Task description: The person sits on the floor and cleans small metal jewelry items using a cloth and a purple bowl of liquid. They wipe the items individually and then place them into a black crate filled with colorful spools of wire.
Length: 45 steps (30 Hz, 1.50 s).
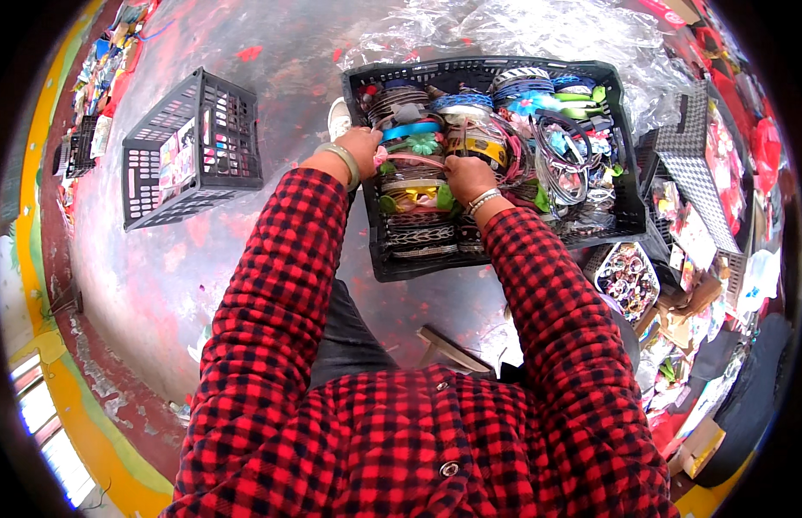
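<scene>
A black plastic crate in front of me is packed with stacked headbands, some striped, some with fabric flowers and bows. Over its left half, a thin pink headband spans between my two hands. My left hand is closed at its left end, beside a small pink flower. My right hand is curled shut at the other end, next to a yellow patterned headband. A bright blue headband lies just beyond. The fingertips of both hands are partly hidden.
Another black crate is on the floor to the left. Clear plastic sheeting spreads behind the full crate. On the right are a basket of small items, a houndstooth box and piled goods. A wooden piece lies near my legs.
</scene>
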Motion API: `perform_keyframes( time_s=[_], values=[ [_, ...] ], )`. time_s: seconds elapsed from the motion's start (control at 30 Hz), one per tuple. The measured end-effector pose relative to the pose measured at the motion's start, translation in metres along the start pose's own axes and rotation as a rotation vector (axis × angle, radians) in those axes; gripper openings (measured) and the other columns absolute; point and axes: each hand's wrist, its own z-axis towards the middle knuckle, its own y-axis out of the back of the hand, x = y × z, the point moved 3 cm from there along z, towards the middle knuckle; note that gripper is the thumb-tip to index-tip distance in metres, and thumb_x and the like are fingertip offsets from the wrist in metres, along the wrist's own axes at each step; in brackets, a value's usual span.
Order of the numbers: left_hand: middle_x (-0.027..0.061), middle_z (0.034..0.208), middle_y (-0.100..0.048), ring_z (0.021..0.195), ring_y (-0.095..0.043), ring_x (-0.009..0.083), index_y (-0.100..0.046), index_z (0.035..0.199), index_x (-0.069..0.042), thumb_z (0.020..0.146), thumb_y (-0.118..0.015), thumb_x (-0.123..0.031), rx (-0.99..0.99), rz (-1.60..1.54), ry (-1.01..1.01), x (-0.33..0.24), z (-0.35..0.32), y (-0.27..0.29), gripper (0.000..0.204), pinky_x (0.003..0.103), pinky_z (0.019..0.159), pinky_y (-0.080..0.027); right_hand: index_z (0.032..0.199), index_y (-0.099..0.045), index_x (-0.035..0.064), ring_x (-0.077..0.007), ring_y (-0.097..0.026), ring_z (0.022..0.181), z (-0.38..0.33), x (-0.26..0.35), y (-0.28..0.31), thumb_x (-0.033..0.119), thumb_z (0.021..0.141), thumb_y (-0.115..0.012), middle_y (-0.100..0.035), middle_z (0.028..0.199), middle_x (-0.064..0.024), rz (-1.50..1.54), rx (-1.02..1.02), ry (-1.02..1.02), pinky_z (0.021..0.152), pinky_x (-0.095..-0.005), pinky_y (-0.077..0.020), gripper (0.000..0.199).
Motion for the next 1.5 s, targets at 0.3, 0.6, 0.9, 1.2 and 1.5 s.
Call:
perform_keyframes(
  time_s=[0.3, 0.6, 0.9, 1.2, 1.5],
  values=[
    [0.0211, 0.082, -0.062, 0.082, -0.06, 0.0343, -0.061, 0.083, 0.0, 0.079, -0.045, -0.008, -0.048, -0.006, 0.108, -0.039, -0.007, -0.001, 0.018, 0.042, 0.073, -0.048, 0.082, -0.056, 0.0083, -0.0341, -0.061, 0.073, 0.001, -0.004, -0.008, 0.014, 0.079, -0.045, -0.062, 0.076, -0.0166, -0.028, -0.021, -0.06, 0.063, -0.0442, -0.0481, 0.013],
    [0.0201, 0.084, -0.062, 0.082, -0.062, 0.0326, -0.065, 0.083, -0.001, 0.078, -0.047, -0.007, -0.089, -0.014, 0.163, -0.045, -0.011, 0.0, 0.02, 0.04, 0.072, -0.049, 0.079, -0.052, 0.0085, -0.0354, -0.059, 0.064, 0.0, -0.006, -0.019, 0.017, 0.081, -0.046, -0.06, 0.068, -0.0165, 0.047, -0.268, -0.071, 0.057, -0.0458, -0.0463, 0.011],
    [0.0209, 0.088, -0.061, 0.084, -0.06, 0.0346, -0.062, 0.089, -0.002, 0.078, -0.045, -0.007, -0.027, -0.024, 0.135, -0.043, -0.012, 0.0, 0.021, 0.042, 0.075, -0.048, 0.079, -0.05, 0.0115, -0.0327, -0.057, 0.061, 0.0, -0.011, -0.017, 0.02, 0.082, -0.05, -0.058, 0.066, -0.0121, 0.083, -0.415, -0.025, 0.053, -0.0424, -0.0448, 0.009],
    [0.02, 0.081, -0.061, 0.08, -0.059, 0.0356, -0.062, 0.09, -0.006, 0.08, -0.044, -0.012, -0.231, -0.122, 0.13, -0.019, -0.005, -0.016, 0.021, 0.043, 0.071, -0.047, 0.08, -0.05, 0.0113, -0.0316, -0.058, 0.062, 0.002, -0.004, -0.009, 0.02, 0.084, -0.048, -0.058, 0.068, -0.0103, 0.051, -0.481, 0.036, 0.053, -0.0418, -0.0449, 0.01],
    [0.0176, 0.084, -0.061, 0.082, -0.058, 0.0349, -0.062, 0.095, -0.01, 0.083, -0.046, -0.02, -0.437, -0.267, 0.115, -0.01, -0.013, -0.024, 0.022, 0.042, 0.071, -0.046, 0.079, -0.047, 0.0099, -0.0335, -0.056, 0.062, -0.014, 0.001, -0.021, 0.018, 0.084, -0.047, -0.056, 0.071, -0.0124, 0.12, -0.467, 0.04, 0.054, -0.044, -0.0441, 0.009]
  ],
)
